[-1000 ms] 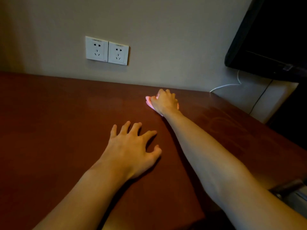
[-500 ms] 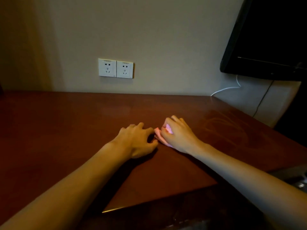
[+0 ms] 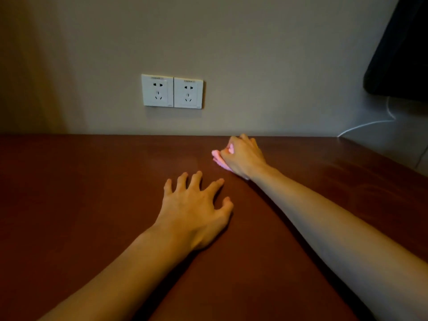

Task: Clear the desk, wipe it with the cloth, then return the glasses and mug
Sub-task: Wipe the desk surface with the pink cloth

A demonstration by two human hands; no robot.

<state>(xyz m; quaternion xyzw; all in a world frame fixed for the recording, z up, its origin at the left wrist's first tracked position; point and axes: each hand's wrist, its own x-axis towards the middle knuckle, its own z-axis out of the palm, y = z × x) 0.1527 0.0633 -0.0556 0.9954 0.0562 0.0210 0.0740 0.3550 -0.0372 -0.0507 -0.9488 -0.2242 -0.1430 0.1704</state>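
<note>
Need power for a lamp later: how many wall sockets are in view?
2: the left socket and right socket, side by side on the wall above the desk. None seem hidden.

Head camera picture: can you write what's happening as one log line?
step: wiping | right hand: pressing pink cloth on desk near wall | left hand: spread flat, empty | glasses, mug: not visible
</note>
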